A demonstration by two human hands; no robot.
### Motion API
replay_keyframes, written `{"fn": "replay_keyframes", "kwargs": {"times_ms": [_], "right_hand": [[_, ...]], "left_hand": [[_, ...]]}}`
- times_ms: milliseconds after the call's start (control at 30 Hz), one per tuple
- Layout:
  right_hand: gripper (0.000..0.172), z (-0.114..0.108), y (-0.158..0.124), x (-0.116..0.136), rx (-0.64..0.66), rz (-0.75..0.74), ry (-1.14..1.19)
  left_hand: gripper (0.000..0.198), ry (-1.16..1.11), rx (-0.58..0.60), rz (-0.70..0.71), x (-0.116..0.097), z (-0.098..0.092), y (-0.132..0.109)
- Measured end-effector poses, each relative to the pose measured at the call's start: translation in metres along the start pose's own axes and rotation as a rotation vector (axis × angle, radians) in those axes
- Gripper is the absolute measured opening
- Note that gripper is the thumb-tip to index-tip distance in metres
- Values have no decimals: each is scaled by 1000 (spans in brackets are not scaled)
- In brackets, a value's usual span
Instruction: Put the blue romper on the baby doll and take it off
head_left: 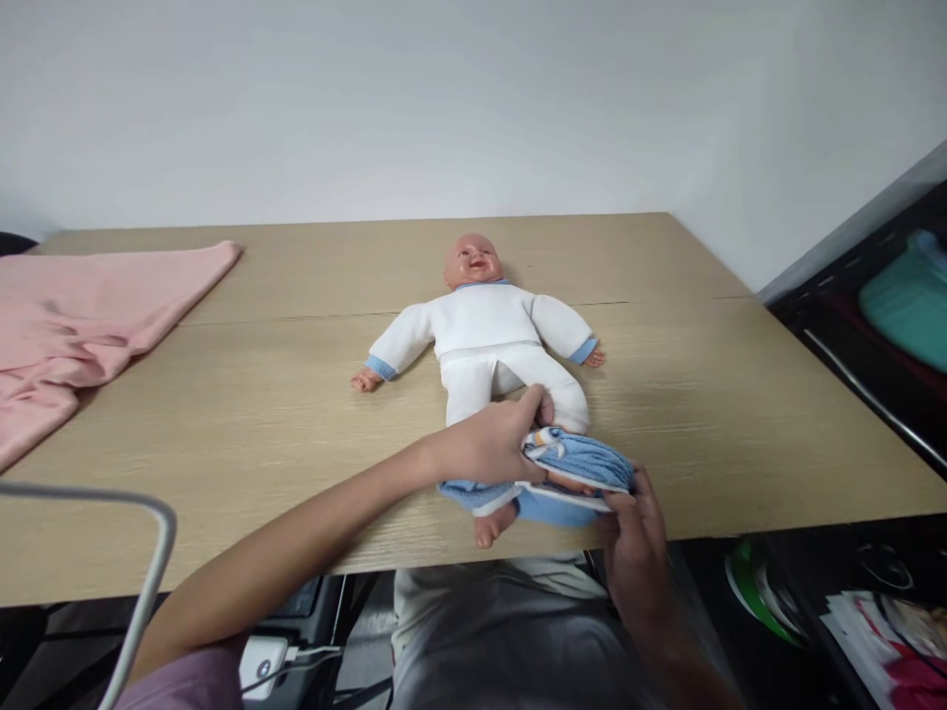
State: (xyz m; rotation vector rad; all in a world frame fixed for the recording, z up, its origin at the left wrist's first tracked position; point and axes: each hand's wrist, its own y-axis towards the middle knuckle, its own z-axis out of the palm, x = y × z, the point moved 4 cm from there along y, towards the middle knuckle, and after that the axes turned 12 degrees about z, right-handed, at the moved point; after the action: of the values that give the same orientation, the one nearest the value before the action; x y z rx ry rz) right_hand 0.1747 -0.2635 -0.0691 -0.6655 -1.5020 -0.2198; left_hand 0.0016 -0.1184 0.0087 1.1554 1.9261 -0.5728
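A baby doll [484, 325] lies on its back on the table, head toward the wall, in a white outfit with blue cuffs. Small blue trousers [584, 459] with white edging are gathered around its lower legs. One bare foot [494, 526] pokes out of the trouser leg on the left side. The other foot is partly covered by the bunched blue cloth. My left hand [495, 434] is closed on the near edge of this bunch, beside the doll's white leg. With my right hand [637, 532] I pinch the bunch's right edge.
A pink cloth [89, 325] lies on the left of the wooden table [296, 394]. A grey cable [159, 552] curves up at the lower left. To the right stands a dark shelf [850, 325] with a teal item on it.
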Motion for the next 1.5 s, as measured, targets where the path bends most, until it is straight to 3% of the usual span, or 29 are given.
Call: {"fn": "replay_keyframes", "kwargs": {"times_ms": [167, 400, 600, 800, 900, 1100, 1200, 1400, 1500], "right_hand": [[38, 6, 15, -5, 68, 181, 184], [42, 23, 23, -2, 322, 285, 335], [56, 27, 26, 5, 324, 217, 347], [43, 22, 27, -1, 304, 32, 164], [44, 20, 30, 1, 331, -97, 186], [33, 12, 44, 20, 227, -223, 78], [26, 10, 56, 29, 308, -178, 33], [39, 13, 82, 41, 588, -29, -90], [35, 11, 82, 51, 694, -7, -142]], "left_hand": [[45, 58, 4, 69, 0, -8, -1], [48, 6, -22, 122, 0, -14, 1], [65, -116, -149, 110, 0, -15, 0], [48, -119, -143, 135, 2, -23, 0], [43, -162, -102, 148, 1, -25, 1], [25, -159, 17, 180, 3, -29, 0], [18, -162, 54, 229, 4, -31, 0], [30, -159, 64, 246, 4, -28, 2], [41, -57, 33, 225, 0, -27, 0]]}}
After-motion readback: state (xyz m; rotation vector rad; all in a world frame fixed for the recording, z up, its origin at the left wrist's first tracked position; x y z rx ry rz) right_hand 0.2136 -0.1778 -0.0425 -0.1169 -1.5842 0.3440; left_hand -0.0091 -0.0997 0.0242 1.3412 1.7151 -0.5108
